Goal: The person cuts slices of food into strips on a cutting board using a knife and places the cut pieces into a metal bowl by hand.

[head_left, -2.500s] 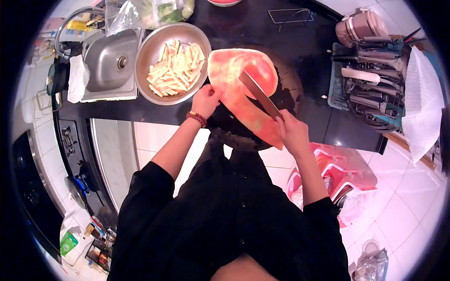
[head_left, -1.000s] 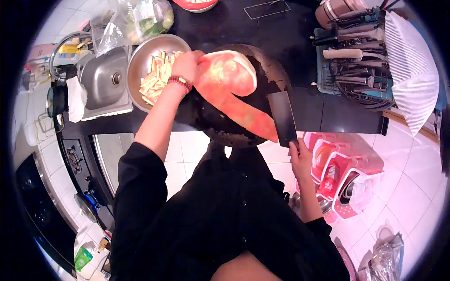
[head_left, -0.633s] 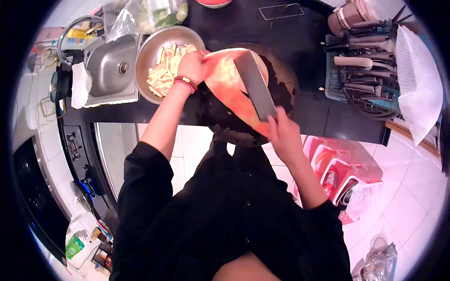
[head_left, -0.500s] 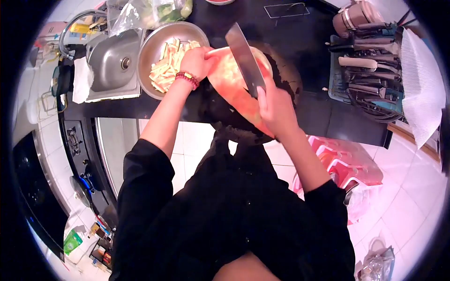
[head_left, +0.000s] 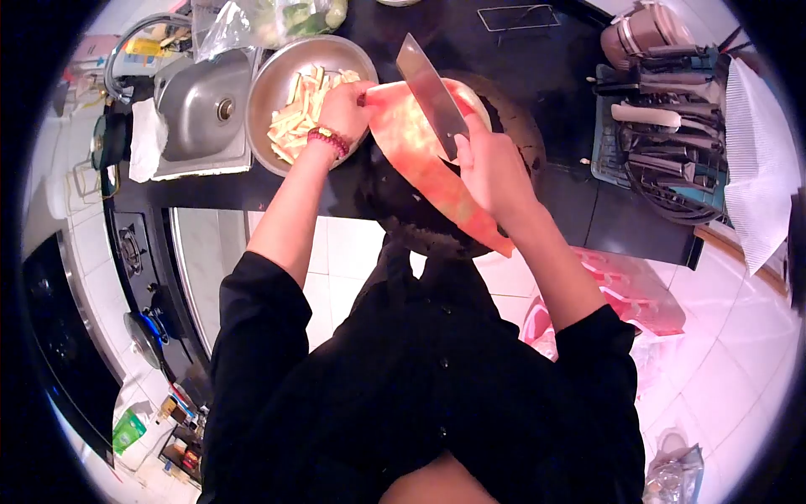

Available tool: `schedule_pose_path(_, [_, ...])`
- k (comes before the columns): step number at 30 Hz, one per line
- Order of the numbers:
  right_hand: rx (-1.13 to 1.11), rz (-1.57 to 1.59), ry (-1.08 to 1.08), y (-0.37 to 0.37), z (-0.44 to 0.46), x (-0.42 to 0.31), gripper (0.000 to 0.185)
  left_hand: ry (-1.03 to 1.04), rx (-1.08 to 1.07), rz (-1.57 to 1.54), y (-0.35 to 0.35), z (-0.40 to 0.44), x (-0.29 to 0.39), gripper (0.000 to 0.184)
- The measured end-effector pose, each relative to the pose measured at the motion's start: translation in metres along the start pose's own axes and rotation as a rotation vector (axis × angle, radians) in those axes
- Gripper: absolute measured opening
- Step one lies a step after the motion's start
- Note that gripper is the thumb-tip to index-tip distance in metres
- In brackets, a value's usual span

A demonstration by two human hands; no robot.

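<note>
My left hand is closed on the upper left end of a large pinkish-orange piece of rind, which looks like melon rind with a faint green tint. My right hand grips a cleaver, its broad blade slanting up and left over the rind. Where the blade's edge meets the rind cannot be made out. Beneath is a dark round board with a worn brown edge. Close by my left hand, a steel bowl holds many pale strips.
Left of the bowl is a steel sink with a white cloth at its edge. A plastic bag of green vegetables lies behind. At right stands a rack of knives and utensils. The dark counter's front edge is near my body.
The rind's lower right end now extends past my right hand, toward the counter's front edge. My right hand and the cleaver have shifted slightly up and left; my left hand stays on the rind.
</note>
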State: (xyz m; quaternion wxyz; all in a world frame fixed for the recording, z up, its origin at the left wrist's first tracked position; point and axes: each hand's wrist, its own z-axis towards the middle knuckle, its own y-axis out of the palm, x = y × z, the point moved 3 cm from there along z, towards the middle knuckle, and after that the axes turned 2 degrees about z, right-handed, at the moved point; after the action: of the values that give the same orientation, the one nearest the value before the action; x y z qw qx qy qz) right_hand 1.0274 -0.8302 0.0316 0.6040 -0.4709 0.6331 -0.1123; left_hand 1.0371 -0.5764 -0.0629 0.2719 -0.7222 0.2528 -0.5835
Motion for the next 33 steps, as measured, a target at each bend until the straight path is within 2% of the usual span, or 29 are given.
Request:
schedule_pose_path(6, [0.012,0.058,0.033,-0.001,-0.002,0.006,0.026,-0.067,-0.012,-0.169,0.002,-0.001,0.002,0.030])
schedule_pose_path(9, [0.014,0.072,0.038,0.000,-0.001,0.008,0.026,-0.087,-0.037,-0.074,-0.003,-0.002,0.009,0.030])
schedule_pose_path(17, [-0.005,0.134,0.041,0.004,0.002,0.010,0.029,-0.066,-0.003,-0.090,0.003,0.001,0.003,0.030])
schedule_pose_path(20, [-0.025,0.029,0.025,0.002,0.004,0.006,0.030,-0.078,0.034,-0.063,0.003,-0.001,0.010,0.031])
schedule_pose_path(22, [-0.124,0.001,0.122,-0.003,0.004,-0.001,0.025,-0.092,0.055,-0.044,0.003,-0.002,0.012,0.031])
schedule_pose_path(25, [-0.151,-0.022,0.128,-0.003,0.008,-0.001,0.027,-0.073,0.062,-0.030,0.003,-0.003,0.009,0.031])
schedule_pose_path(29, [-0.162,-0.055,0.120,-0.003,0.013,0.001,0.027,-0.082,0.076,-0.023,0.005,-0.002,0.006,0.031])
schedule_pose_path(33, [-0.111,-0.048,0.021,0.006,0.017,0.012,0.027,-0.072,0.096,-0.046,0.008,-0.001,0.003,0.031])
